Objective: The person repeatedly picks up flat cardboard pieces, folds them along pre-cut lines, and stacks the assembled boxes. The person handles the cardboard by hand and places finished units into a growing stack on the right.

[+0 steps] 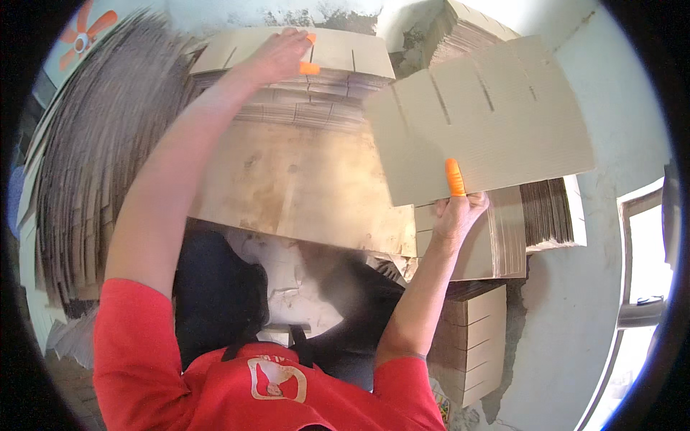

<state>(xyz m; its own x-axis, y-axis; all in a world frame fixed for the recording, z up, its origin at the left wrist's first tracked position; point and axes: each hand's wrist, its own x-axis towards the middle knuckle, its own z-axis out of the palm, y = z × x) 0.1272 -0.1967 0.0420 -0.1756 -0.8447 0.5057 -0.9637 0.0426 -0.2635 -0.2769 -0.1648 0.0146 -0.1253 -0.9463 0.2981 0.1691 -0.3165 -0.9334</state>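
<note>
Head view shows the right hand (463,212) with its grip closed on the near edge of a slotted cardboard sheet (496,118), the thumb in an orange finger cover (454,177) lying on its upper face. That sheet is held out over the right end of the wooden bench (287,179), in front of other cardboard stacks (507,230). At the bench's far side, the left hand (277,57) rests on a slotted stack (334,54), fingers toward the right; whether its grip has hold of a sheet, I cannot tell.
</note>
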